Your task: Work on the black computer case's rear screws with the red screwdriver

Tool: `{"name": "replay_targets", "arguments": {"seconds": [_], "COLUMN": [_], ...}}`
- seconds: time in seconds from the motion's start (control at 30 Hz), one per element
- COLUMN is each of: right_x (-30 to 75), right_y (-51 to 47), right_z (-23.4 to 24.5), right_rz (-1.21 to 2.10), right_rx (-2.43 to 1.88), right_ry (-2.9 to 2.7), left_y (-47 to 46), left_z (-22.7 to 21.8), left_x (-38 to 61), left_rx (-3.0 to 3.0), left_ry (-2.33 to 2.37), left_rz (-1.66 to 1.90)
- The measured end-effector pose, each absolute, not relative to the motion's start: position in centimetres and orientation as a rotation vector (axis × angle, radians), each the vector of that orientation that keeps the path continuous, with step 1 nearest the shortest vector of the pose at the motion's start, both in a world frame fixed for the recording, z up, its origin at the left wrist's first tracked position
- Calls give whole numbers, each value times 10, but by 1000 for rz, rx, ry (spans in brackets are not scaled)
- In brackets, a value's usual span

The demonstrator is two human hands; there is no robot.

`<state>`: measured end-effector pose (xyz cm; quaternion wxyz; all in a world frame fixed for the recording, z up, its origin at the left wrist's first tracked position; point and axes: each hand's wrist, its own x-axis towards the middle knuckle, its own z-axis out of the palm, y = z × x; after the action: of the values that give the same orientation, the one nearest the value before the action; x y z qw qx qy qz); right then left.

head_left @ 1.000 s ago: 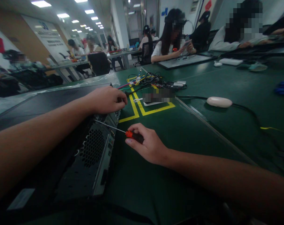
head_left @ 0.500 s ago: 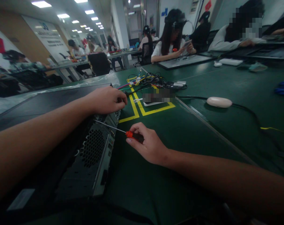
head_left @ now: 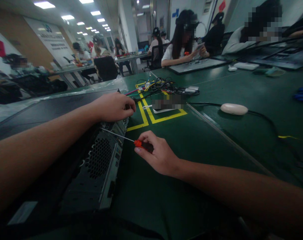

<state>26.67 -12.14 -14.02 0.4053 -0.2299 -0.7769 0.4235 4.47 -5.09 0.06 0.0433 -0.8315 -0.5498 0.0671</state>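
Observation:
A black desktop computer case (head_left: 73, 190) lies on its side at the left, its metal back panel with a honeycomb vent (head_left: 99, 158) facing right. My left hand (head_left: 116, 106) rests on the far part of the case near its back edge, fingers curled down over it; some fingertips are hidden. In my right hand (head_left: 158, 153) is a screwdriver (head_left: 138, 143) with a red and dark handle, gripped between thumb and fingers. Its thin shaft points left, and the tip meets the upper edge of the back panel below my left wrist.
Beyond the case lie tangled cables (head_left: 163, 85) and a partly blurred device (head_left: 166, 106) inside yellow tape lines (head_left: 166, 118). A pale oval piece (head_left: 233, 109) sits on a black cable at the right. Across the green table (head_left: 203, 140), a person (head_left: 183, 43) works over a flat panel (head_left: 197, 65).
My hands, the screwdriver and the case look unmoved. At the far right, a dark frame by another person has shifted upward and now covers that person's hand.

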Motion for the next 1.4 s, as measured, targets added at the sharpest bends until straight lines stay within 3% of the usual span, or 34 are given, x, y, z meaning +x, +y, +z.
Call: {"name": "replay_targets", "arguments": {"seconds": [1.4], "right_x": [267], "right_y": [-121], "right_z": [-141], "right_rz": [1007], "right_rx": [-587], "right_ry": [-2004], "left_y": [-51], "left_z": [1], "left_x": [46], "left_rx": [-2530], "left_ry": [-1692], "left_rz": [211]}}
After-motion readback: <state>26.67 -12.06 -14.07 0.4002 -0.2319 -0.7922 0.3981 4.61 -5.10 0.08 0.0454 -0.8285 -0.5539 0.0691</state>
